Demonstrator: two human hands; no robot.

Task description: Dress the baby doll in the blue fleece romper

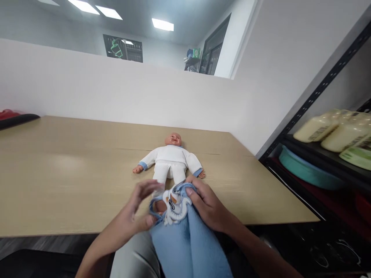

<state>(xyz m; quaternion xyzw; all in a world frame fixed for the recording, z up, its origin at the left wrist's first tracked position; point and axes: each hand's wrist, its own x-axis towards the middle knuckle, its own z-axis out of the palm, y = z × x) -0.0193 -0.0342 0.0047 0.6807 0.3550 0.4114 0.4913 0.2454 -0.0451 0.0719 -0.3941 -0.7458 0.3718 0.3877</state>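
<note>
A light blue baby garment (188, 243) with a white and orange animal patch hangs in front of me, over my lap. My right hand (208, 200) pinches its upper edge, fingers behind and thumb in front. Beside the loop of fabric on the garment's left side is my left hand (139, 208), fingers spread and slightly blurred. Its thumb is at the edge of the cloth, and whether it touches I cannot tell. Just beyond both hands, a baby doll (171, 158) in a white outfit with blue cuffs lies face up, arms out. The garment and hands hide its lower legs.
The doll lies on a wide tan table (81, 185) against a white wall. A shelf rack on the right holds cream bottles (319, 127) and a teal basin (310, 168). Something red with a black rim (17, 119) sits at the far left.
</note>
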